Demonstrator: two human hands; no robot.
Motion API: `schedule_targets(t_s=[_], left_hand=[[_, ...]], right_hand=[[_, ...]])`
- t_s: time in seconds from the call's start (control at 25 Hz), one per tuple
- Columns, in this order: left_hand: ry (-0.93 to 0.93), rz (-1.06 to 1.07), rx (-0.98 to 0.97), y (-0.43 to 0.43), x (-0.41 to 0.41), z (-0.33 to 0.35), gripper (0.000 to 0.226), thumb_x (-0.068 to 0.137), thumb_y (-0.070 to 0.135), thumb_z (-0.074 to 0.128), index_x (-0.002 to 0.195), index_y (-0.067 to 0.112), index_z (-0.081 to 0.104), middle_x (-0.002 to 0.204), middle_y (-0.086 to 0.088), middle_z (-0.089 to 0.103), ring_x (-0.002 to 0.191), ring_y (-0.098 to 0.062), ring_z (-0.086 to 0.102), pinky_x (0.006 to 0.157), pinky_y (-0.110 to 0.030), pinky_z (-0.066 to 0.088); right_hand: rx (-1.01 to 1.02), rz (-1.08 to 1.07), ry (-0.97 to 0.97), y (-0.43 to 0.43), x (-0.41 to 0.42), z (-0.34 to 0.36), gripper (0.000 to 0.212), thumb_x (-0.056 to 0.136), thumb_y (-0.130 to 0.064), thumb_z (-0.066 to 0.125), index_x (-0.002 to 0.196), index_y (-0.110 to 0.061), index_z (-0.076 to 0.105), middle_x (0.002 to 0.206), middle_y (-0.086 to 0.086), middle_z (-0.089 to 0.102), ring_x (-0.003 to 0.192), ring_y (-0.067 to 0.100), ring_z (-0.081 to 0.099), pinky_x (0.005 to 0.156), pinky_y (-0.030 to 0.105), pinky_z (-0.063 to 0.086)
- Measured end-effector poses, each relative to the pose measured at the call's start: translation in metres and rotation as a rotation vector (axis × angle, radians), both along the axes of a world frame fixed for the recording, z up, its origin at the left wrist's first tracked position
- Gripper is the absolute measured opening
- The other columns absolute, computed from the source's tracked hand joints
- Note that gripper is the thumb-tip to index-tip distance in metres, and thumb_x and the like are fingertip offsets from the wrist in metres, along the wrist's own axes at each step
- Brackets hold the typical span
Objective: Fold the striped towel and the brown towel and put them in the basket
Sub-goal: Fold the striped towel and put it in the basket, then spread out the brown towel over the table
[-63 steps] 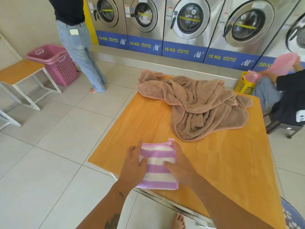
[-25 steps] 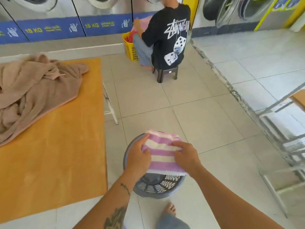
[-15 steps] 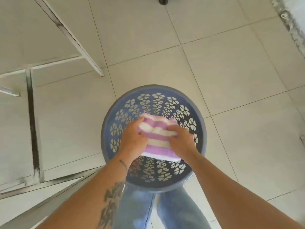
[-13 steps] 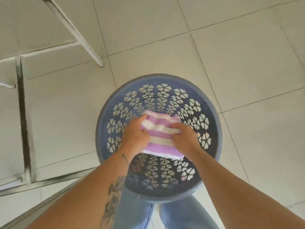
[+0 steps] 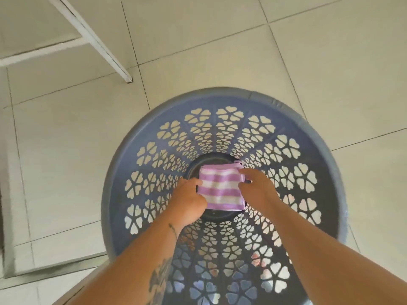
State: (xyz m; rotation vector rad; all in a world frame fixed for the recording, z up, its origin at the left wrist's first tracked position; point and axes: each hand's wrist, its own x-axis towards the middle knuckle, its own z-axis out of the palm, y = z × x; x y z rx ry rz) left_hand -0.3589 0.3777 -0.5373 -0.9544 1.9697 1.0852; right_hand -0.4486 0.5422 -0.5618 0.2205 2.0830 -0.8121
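Striped towel, folded into a neat square, is sitting at the bottom of the blue plastic basket. Left hand and right hand are pinching its side edges. Half a second ago it was hanging higher up, now it's lying down by the base. Heart-clover cutouts all round the walls.

A tiled floor, a plastic laundry basket (nothing tells more), a white metal leg.

Head-worn view, straight down, close above the basket.
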Motion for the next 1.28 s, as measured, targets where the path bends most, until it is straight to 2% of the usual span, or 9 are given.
schedule_targets(t_s=[0.04, 0.16, 0.24, 0.4, 0.56, 0.72, 0.92, 1.12, 1.28], left_hand=[[0.038, 0.043, -0.007, 0.003, -0.002, 0.019, 0.049, 0.094, 0.002, 0.045, 0.139, 0.019, 0.050, 0.139, -0.004, 0.045, 0.112, -0.016, 0.054, 0.086, -0.027, 0.051], [0.138, 0.186, -0.032, 0.011, -0.010, 0.077, 0.042, 0.096, 0.002, 0.040, 0.131, 0.021, 0.056, 0.123, 0.004, 0.059, 0.093, -0.003, 0.055, 0.061, -0.010, 0.041], [0.199, 0.300, -0.026, 0.014, -0.015, 0.131, 0.039, 0.097, 0.003, 0.039, 0.124, 0.023, 0.059, 0.120, 0.005, 0.064, 0.097, -0.008, 0.060, 0.063, -0.013, 0.041], [0.336, 0.362, 0.009, 0.027, -0.010, 0.258, 0.038, 0.097, 0.005, 0.039, 0.120, 0.026, 0.060, 0.110, 0.007, 0.069, 0.089, -0.011, 0.069, 0.063, -0.020, 0.052], [0.482, 0.339, 0.028, 0.031, 0.020, 0.407, 0.030, 0.099, 0.008, 0.045, 0.117, 0.026, 0.061, 0.107, 0.007, 0.069, 0.093, -0.007, 0.067, 0.054, -0.008, 0.046], [0.629, 0.342, -0.008, 0.009, 0.062, 0.521, 0.021, 0.100, 0.018, 0.052, 0.111, 0.031, 0.064, 0.095, 0.009, 0.069, 0.089, -0.008, 0.068, 0.062, -0.017, 0.046], [0.785, 0.474, -0.097, -0.038, 0.124, 0.600, 0.024, 0.098, 0.010, 0.049, 0.101, 0.029, 0.065, 0.093, -0.001, 0.071, 0.094, -0.020, 0.070, 0.068, -0.023, 0.047], [0.880, 0.508, -0.210, -0.098, 0.200, 0.647, 0.027, 0.099, 0.010, 0.047, 0.099, 0.031, 0.065, 0.094, 0.006, 0.069, 0.094, -0.034, 0.067, 0.069, -0.029, 0.047], [0.915, 0.494, -0.279, -0.155, 0.278, 0.662, 0.022, 0.103, 0.019, 0.046, 0.101, 0.034, 0.061, 0.096, 0.007, 0.068, 0.090, -0.029, 0.067, 0.069, -0.027, 0.046]], right_hand=[[-0.006, 0.003, 0.011, 0.001, -0.002, 0.017, 0.046, 0.091, -0.011, 0.053, 0.134, -0.027, 0.057, 0.135, 0.000, 0.057, 0.101, 0.017, 0.060, 0.073, 0.020, 0.043], [-0.029, 0.022, 0.050, 0.005, -0.008, 0.073, 0.041, 0.092, -0.015, 0.054, 0.130, -0.030, 0.060, 0.131, -0.005, 0.060, 0.089, 0.017, 0.062, 0.048, 0.013, 0.038], [-0.063, 0.037, 0.071, 0.007, -0.012, 0.131, 0.041, 0.093, -0.014, 0.052, 0.129, -0.032, 0.061, 0.129, -0.008, 0.061, 0.081, 0.014, 0.060, 0.044, 0.013, 0.036], [-0.148, 0.137, 0.145, 0.009, -0.008, 0.265, 0.040, 0.095, -0.009, 0.051, 0.127, -0.031, 0.060, 0.127, -0.009, 0.062, 0.103, 0.011, 0.061, 0.052, 0.007, 0.040], [-0.259, 0.189, 0.226, 0.012, 0.006, 0.418, 0.031, 0.092, -0.012, 0.055, 0.113, -0.033, 0.063, 0.115, -0.002, 0.066, 0.079, 0.015, 0.060, 0.050, 0.018, 0.041], [-0.373, 0.288, 0.366, 0.000, 0.026, 0.535, 0.029, 0.091, -0.009, 0.056, 0.108, -0.032, 0.065, 0.102, -0.003, 0.065, 0.067, 0.011, 0.059, 0.049, 0.017, 0.042], [-0.506, 0.370, 0.471, -0.042, 0.056, 0.607, 0.028, 0.093, -0.008, 0.058, 0.108, -0.030, 0.067, 0.100, 0.001, 0.064, 0.062, 0.013, 0.060, 0.047, 0.023, 0.046], [-0.595, 0.480, 0.573, -0.125, 0.114, 0.652, 0.026, 0.093, -0.005, 0.058, 0.102, -0.028, 0.067, 0.099, 0.007, 0.063, 0.069, 0.015, 0.059, 0.052, 0.016, 0.043], [-0.628, 0.538, 0.591, -0.201, 0.181, 0.677, 0.026, 0.095, -0.009, 0.056, 0.110, -0.029, 0.064, 0.105, 0.004, 0.062, 0.077, 0.015, 0.062, 0.057, 0.019, 0.044]])
